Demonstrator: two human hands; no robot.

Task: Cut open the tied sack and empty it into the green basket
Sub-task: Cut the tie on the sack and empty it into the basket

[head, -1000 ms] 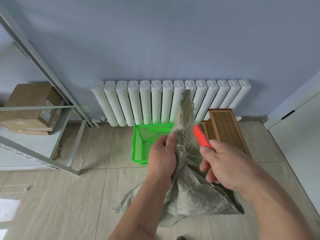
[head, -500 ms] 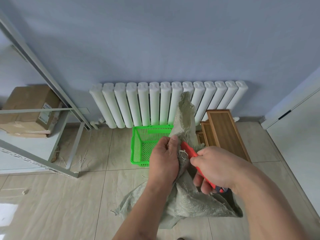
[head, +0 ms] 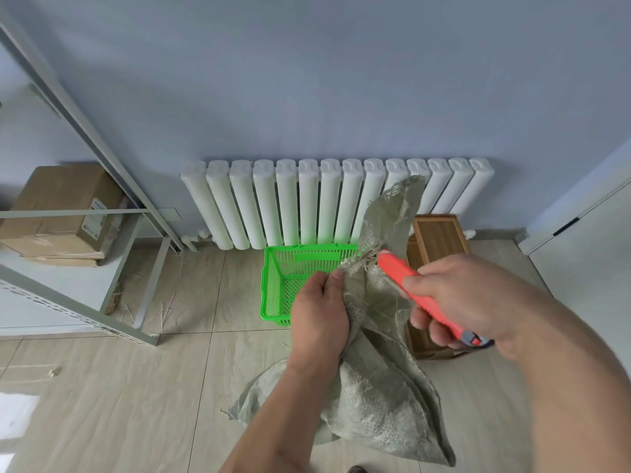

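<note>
Head view. Left hand (head: 321,312) clamps the neck of the grey-green woven sack (head: 375,387), hiding the tie. Right hand (head: 467,298) closes round an orange utility knife (head: 397,269); blade indistinct. The sack's lower part lies on the floor, overlapping the green plastic basket (head: 283,285).

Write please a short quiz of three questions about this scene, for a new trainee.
1. True or false: the left hand grips the sack just below its tied neck.
2. Which hand holds the orange knife? A) left B) right C) neither
3. Fill in: the green basket stands on the floor in front of the white ____.

Key:
1. True.
2. B, the right hand.
3. Radiator.
</note>
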